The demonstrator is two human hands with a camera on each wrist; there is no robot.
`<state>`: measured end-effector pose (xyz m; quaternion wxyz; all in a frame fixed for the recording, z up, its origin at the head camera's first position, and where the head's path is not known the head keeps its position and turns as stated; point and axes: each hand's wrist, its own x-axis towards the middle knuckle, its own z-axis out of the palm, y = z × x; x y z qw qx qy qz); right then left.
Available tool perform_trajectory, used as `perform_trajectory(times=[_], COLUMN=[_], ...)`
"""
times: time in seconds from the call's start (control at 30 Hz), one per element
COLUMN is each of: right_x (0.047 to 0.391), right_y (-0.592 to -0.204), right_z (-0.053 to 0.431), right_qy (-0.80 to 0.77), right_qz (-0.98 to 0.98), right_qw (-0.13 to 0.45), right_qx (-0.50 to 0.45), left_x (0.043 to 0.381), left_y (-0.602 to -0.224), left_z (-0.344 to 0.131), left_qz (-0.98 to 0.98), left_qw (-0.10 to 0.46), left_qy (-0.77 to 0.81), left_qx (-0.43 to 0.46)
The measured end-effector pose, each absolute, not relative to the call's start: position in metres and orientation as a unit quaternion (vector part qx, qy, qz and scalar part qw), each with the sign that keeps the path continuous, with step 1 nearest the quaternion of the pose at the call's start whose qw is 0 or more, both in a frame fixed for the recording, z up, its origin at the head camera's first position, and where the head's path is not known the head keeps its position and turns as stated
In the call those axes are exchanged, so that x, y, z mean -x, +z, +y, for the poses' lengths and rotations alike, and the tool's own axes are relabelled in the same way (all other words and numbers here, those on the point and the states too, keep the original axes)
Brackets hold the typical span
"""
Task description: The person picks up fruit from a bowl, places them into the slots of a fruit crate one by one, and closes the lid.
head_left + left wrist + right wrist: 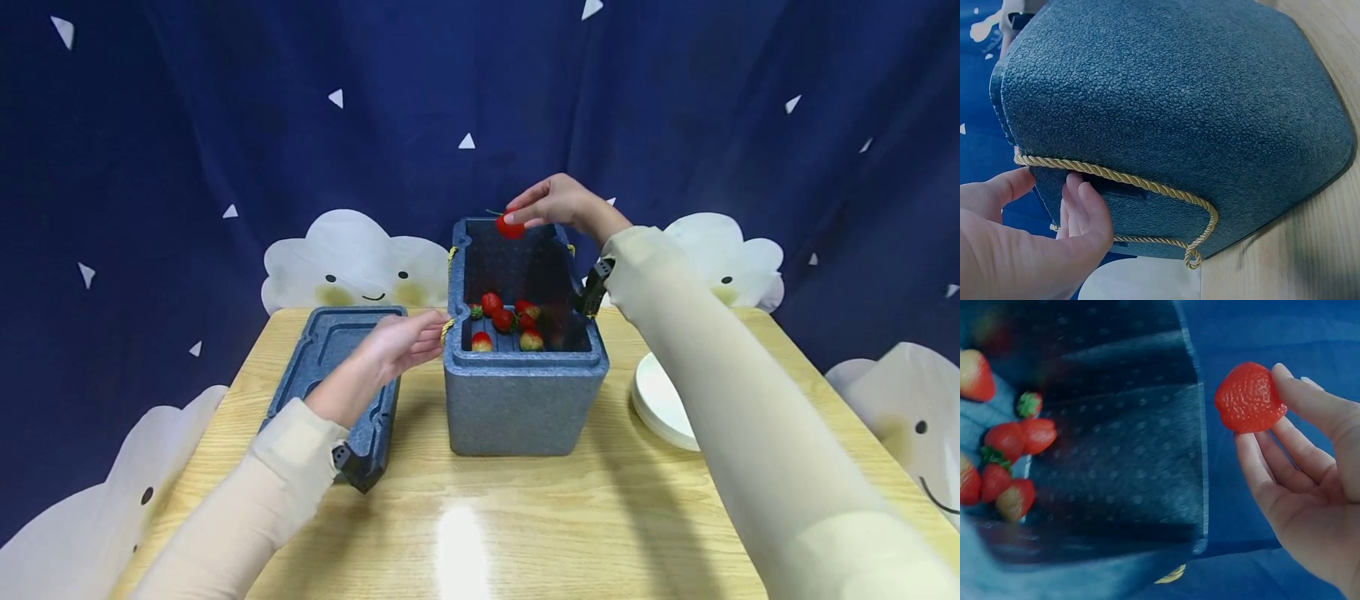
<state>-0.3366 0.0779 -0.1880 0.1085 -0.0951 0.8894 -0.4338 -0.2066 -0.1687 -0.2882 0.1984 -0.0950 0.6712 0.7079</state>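
Note:
Thumb and fingers of my right hand (566,202) pinch a red strawberry (1249,398) at the back of a tall, uncovered blue-grey box (517,412). A thin green stem sticks out from this strawberry in the head view. Several more red strawberries (502,319), some with pale yellowish tips or green leaves, lie on the box floor. At the box's left side, my left hand (405,340) has its relaxed fingers against the outer wall, beside the twisted gold rope handle (1175,192).
Left of the box lies its blue-grey lid (337,342), partly behind my left forearm. A stack of white plates (663,404) stands on the right, partly covered by my right sleeve. The wooden table (525,525) extends in front; a dark blue curtain (420,50) hangs behind.

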Motion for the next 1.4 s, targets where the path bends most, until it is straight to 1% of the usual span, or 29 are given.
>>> perform_trajectory(times=[0.27,0.37,0.53,0.63,0.8,1.07,1.4], right_x=[0.337,0.337,0.335,0.332,0.323,0.298,0.265], right_y=[-0.199,-0.198,-0.195,-0.194,-0.194,-0.197,-0.213], right_z=[0.076,0.075,0.074,0.075,0.079,0.099,0.123], right_qy=[-0.346,-0.302,-0.232,-0.255,-0.311,-0.376,-0.448], right_qz=[0.922,0.940,0.965,0.961,0.942,0.918,0.885], right_qw=[0.133,0.112,0.057,0.054,0.071,0.064,0.029], right_qx=[0.111,0.116,0.106,0.094,0.102,0.111,0.128], left_x=[0.205,0.205,0.207,0.208,0.208,0.211,0.213], left_y=[-0.289,-0.289,-0.290,-0.292,-0.292,-0.294,-0.293], left_z=[-0.167,-0.167,-0.167,-0.166,-0.167,-0.171,-0.178], left_qz=[0.668,0.668,0.669,0.668,0.673,0.681,0.698], left_qw=[0.202,0.200,0.198,0.197,0.194,0.189,0.165], left_qy=[0.711,0.711,0.710,0.710,0.706,0.700,0.690], left_qx=[0.089,0.091,0.094,0.099,0.102,0.100,0.092])
